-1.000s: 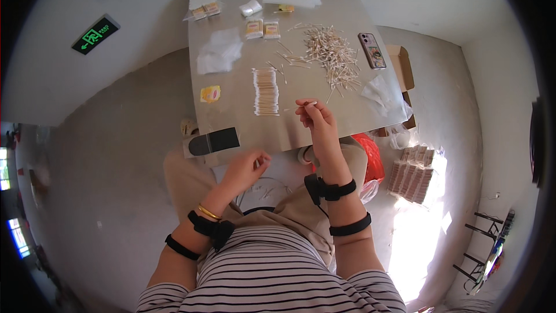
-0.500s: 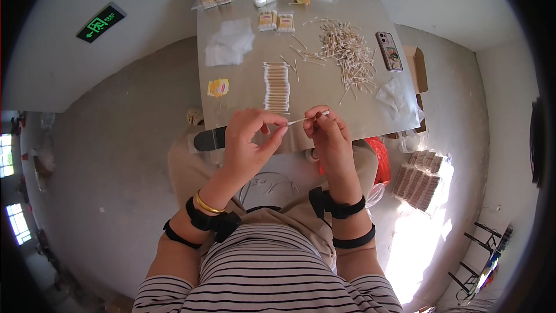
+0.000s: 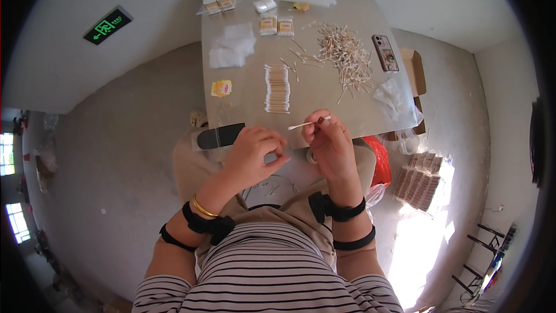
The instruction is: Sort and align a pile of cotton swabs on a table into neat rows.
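Above the table's near edge, my right hand (image 3: 333, 144) pinches a cotton swab (image 3: 300, 125) between thumb and fingers. One white tip points left, and the other shows just past my fingertips. My left hand (image 3: 250, 153) is beside it, a little lower, with curled fingers apart from the thumb and nothing between them. Beyond my hands, a neat row of cotton swabs (image 3: 278, 90) lies side by side on the table. A loose heap of swabs (image 3: 346, 55) is farther right, with several strays to its left.
On the metal table (image 3: 243, 87) lie clear bags (image 3: 233, 46), yellow labels (image 3: 221, 88), two filled swab packs (image 3: 268, 25), a phone (image 3: 385, 53) and crumpled plastic (image 3: 391, 97). A black strip (image 3: 222, 136) sits at the near left edge. Bundled packs (image 3: 425, 179) stand on the floor at right.
My left hand has let go of the swab's left tip and drawn slightly down, its fingers coming apart from it. My right hand still holds the swab in nearly the same place.
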Demonstrator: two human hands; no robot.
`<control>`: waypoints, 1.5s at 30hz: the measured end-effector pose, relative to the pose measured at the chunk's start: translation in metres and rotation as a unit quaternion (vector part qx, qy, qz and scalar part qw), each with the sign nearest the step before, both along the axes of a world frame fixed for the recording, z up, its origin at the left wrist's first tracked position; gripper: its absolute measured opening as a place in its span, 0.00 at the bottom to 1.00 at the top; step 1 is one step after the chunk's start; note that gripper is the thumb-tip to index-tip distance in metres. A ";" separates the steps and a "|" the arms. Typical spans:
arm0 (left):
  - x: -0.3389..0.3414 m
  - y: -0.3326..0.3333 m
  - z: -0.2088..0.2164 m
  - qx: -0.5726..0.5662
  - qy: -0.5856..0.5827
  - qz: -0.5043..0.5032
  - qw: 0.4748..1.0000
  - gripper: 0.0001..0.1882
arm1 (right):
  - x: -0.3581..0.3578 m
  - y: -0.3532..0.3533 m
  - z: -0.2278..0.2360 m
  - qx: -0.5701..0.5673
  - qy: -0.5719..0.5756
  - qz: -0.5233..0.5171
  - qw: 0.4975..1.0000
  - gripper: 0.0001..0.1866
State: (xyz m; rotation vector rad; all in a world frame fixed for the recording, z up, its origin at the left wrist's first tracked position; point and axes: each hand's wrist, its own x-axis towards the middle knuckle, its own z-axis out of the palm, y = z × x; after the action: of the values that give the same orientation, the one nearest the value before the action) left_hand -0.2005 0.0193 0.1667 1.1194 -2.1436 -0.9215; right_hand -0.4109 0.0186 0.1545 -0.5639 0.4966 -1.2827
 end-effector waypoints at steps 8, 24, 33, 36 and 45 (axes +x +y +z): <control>-0.023 0.012 0.022 0.106 0.246 0.000 0.964 0.28 | 0.018 0.025 0.016 0.000 0.012 0.030 0.999 0.08; -0.012 0.057 0.059 0.188 0.317 -0.110 0.923 0.22 | 0.027 0.072 0.123 -0.396 0.581 -0.136 0.698 0.10; -0.011 0.074 0.078 0.149 0.280 -0.117 0.941 0.21 | 0.029 0.089 0.129 -0.354 0.535 -0.125 0.757 0.23; -0.011 0.078 0.077 0.167 0.304 -0.133 0.928 0.21 | 0.029 0.092 0.130 -0.375 0.520 -0.166 0.749 0.18; -0.007 0.085 0.078 0.135 0.275 -0.129 0.943 0.22 | 0.028 0.101 0.131 -0.356 0.525 -0.175 0.753 0.22</control>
State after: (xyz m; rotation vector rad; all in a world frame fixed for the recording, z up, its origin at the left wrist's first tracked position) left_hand -0.2075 0.1044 0.2443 0.5938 -1.7480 -1.4831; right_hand -0.3825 0.1197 0.2857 -1.9760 1.0757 -1.4053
